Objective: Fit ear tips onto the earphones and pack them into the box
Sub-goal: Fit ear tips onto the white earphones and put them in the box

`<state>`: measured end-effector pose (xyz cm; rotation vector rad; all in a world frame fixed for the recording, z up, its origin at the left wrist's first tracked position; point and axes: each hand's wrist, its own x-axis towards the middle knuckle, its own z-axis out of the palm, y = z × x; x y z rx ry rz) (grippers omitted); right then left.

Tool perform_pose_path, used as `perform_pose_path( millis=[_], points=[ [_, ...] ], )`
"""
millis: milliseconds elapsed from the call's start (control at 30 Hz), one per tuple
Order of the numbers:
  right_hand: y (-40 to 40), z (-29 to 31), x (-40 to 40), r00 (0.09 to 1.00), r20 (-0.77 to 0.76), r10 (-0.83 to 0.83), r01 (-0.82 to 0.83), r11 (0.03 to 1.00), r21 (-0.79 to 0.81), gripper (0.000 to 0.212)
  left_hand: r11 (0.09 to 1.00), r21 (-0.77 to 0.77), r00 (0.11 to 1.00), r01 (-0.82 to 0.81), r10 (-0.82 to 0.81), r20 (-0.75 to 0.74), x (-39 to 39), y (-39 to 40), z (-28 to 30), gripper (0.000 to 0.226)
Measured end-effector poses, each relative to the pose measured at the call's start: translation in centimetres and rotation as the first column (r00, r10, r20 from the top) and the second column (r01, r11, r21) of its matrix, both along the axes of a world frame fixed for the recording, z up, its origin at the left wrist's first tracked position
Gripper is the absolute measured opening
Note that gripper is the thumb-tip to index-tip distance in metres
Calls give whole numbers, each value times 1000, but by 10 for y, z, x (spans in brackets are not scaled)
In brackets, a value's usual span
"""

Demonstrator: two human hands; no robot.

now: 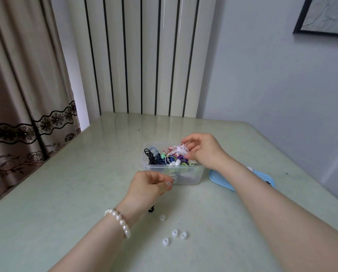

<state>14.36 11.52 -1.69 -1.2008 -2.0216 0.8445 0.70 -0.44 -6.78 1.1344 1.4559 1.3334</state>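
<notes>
So from my head cam: my right hand is up over the clear plastic box, fingers curled round a white-and-red pair of earphones, holding them just above the heap inside. That box sits about mid-table and it's stuffed with a tangle of earphones in black, blue, purple, green and white, cords all over each other.

My left hand is lower and nearer to me, just in front of the box's near wall. Thumb and fingers are curled in close together like a pinch, but I honestly can't tell whether there's anything between them, too small and pale to make out. Pearl bracelet on that wrist.

Down on the pale green table closer to me there are four loose white ear tips: one by itself nearer the wrist, three in a little cluster further down. A small black bit pokes out from under my left wrist, could be a black tip, not sure.

Blue lid lies flat on the table just right of the box, partly hidden behind my right forearm. Behind the table: a curtain on the left and a striped panel.
</notes>
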Motion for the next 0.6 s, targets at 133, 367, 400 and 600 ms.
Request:
perform_pose_path(
  millis=[133,367,400,600],
  points=[
    [-4,-6,-4,956,293,-25,-32,981,191,22,1000,0,1000,0,0,-28,1,-1,0,16],
    [0,-8,-7,882,472,8,-131,965,228,23,999,-19,988,-31,28,-150,2,-1,-3,18],
    [0,-6,-5,876,482,26,-143,968,207,23,999,-14,986,-29,27,-166,2,-1,-2,18],
    [4,18,30,985,165,-45,24,991,130,21,1000,26,966,-13,20,-257,4,-4,-3,20]
  ],
)
